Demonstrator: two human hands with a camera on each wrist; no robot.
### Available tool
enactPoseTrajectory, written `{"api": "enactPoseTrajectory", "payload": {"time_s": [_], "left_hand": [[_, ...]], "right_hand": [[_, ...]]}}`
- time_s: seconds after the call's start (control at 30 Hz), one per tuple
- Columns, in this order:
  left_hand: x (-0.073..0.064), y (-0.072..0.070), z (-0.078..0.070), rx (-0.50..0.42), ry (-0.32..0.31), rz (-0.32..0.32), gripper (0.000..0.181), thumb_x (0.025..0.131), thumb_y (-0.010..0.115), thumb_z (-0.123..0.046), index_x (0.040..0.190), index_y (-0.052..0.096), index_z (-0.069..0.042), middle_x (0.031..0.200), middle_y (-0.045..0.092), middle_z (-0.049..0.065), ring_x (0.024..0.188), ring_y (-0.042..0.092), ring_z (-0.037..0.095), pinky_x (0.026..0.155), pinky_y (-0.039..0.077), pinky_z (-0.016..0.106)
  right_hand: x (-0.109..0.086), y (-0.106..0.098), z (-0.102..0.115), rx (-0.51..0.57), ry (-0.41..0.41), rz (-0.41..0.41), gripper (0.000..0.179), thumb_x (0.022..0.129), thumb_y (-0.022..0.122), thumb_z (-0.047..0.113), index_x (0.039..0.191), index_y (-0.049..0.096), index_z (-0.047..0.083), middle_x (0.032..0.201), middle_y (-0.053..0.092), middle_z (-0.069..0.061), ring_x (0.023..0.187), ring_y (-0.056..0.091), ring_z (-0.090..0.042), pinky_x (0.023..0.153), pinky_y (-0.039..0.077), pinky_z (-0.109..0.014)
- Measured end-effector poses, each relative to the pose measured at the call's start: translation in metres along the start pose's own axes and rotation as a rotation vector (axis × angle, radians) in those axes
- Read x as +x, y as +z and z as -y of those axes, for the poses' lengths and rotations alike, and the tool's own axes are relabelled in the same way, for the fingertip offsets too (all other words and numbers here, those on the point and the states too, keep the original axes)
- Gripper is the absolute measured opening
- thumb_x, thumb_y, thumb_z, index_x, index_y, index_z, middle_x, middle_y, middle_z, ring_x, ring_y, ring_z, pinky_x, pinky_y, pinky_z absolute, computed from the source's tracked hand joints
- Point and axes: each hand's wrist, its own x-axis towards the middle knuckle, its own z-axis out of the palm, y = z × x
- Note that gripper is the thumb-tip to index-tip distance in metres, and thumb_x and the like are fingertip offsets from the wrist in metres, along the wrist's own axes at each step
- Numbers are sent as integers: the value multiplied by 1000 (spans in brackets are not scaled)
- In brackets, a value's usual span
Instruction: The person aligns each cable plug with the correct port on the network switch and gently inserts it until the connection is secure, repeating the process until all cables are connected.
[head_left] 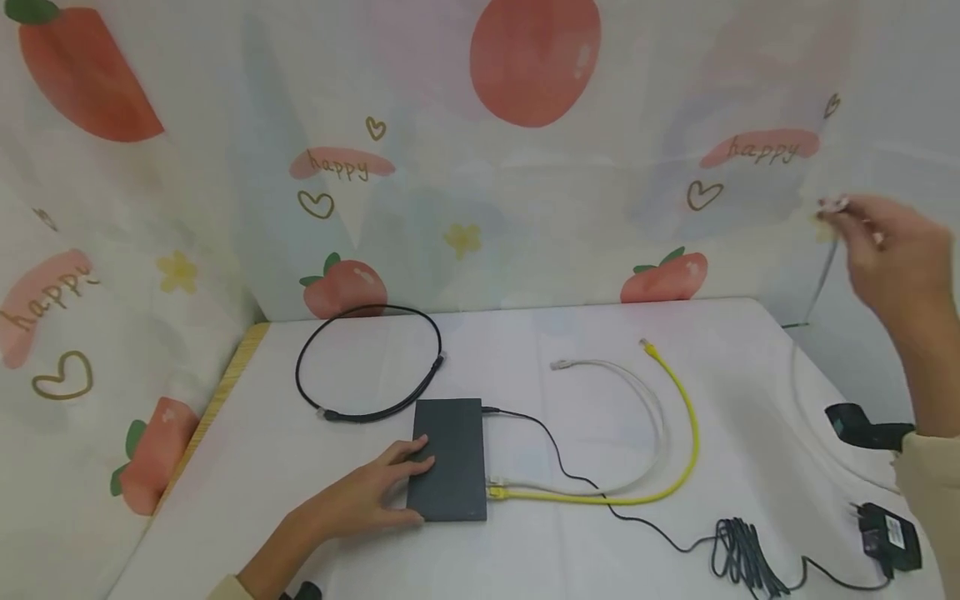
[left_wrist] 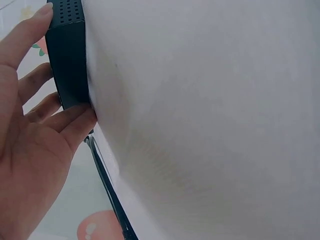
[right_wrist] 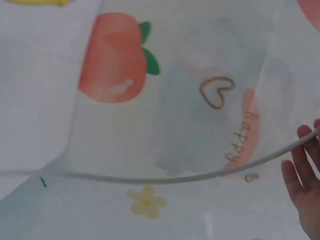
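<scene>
A flat black network switch (head_left: 450,458) lies on the white-covered table. My left hand (head_left: 352,504) holds its left side, fingers on the top edge and thumb at the near corner; in the left wrist view the thumb (left_wrist: 30,35) touches a vented face. A yellow network cable (head_left: 693,433) and a white network cable (head_left: 656,417) run from its right side, their far ends lying loose. Raised at the far right, my right hand (head_left: 892,258) pinches the end of another pale cable (head_left: 795,375), which hangs down to the table and also crosses the right wrist view.
A black coiled cable (head_left: 300,358) lies at the back left. From the switch, a thin black cord (head_left: 558,458) leads to a bundled loop (head_left: 738,554) and a power adapter (head_left: 892,537) at the right. A fruit-patterned cloth (head_left: 525,217) hangs behind the table.
</scene>
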Motion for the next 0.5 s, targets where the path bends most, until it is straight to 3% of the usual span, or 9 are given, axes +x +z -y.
{"api": "enactPoseTrajectory", "payload": {"time_s": [0.07, 0.13, 0.2, 0.3, 0.37, 0.43, 0.5], "left_hand": [[-1, -1, 1, 2, -2, -3, 72, 82, 67, -52, 142, 44, -19, 154, 19, -4, 137, 25, 21, 104, 33, 44], [-1, -1, 1, 2, 1, -9, 72, 82, 67, -52, 142, 45, -19, 154, 19, -4, 137, 24, 21, 104, 33, 44], [0, -1, 2, 5, 4, -10, 71, 82, 67, -52, 141, 45, -19, 154, 19, -4, 138, 24, 22, 104, 33, 44], [1, 0, 2, 10, 6, -8, 72, 82, 67, -52, 142, 45, -20, 154, 19, -4, 138, 23, 22, 104, 33, 44], [1, 1, 2, 14, 4, -6, 72, 82, 67, -53, 142, 44, -21, 154, 18, -4, 138, 22, 22, 104, 33, 44], [1, 1, 2, 15, -3, -6, 72, 82, 67, -53, 142, 44, -21, 154, 18, -4, 138, 22, 22, 104, 33, 44], [0, 1, 2, 17, -9, -7, 72, 81, 67, -53, 142, 44, -22, 154, 18, -4, 138, 22, 22, 104, 33, 44]], "right_hand": [[-15, 16, -4, -14, -186, 150, 20, 96, 53, 4, 111, 63, -5, 106, 63, -22, 94, 57, -24, 83, 47, -41], [-34, 38, -3, 20, -352, 273, 17, 88, 62, -5, 104, 65, -6, 98, 63, -21, 90, 57, -37, 79, 44, -52], [-54, 60, 2, 84, -456, 378, 21, 80, 68, -7, 101, 67, -2, 93, 65, -11, 86, 59, -28, 75, 47, -42], [-82, 88, 14, 191, -524, 496, 24, 76, 73, -4, 99, 70, 2, 91, 66, -2, 82, 59, -20, 70, 49, -27], [-97, 100, 25, 261, -500, 570, 22, 78, 73, -1, 100, 71, 4, 91, 65, 3, 80, 57, -15, 68, 49, -22], [-108, 110, 36, 309, -465, 622, 20, 80, 73, 2, 99, 72, 7, 91, 63, 7, 81, 56, -12, 74, 51, -26], [-116, 118, 47, 344, -434, 666, 19, 81, 73, 4, 99, 73, 10, 91, 62, 10, 80, 56, -8, 73, 52, -29]]}}
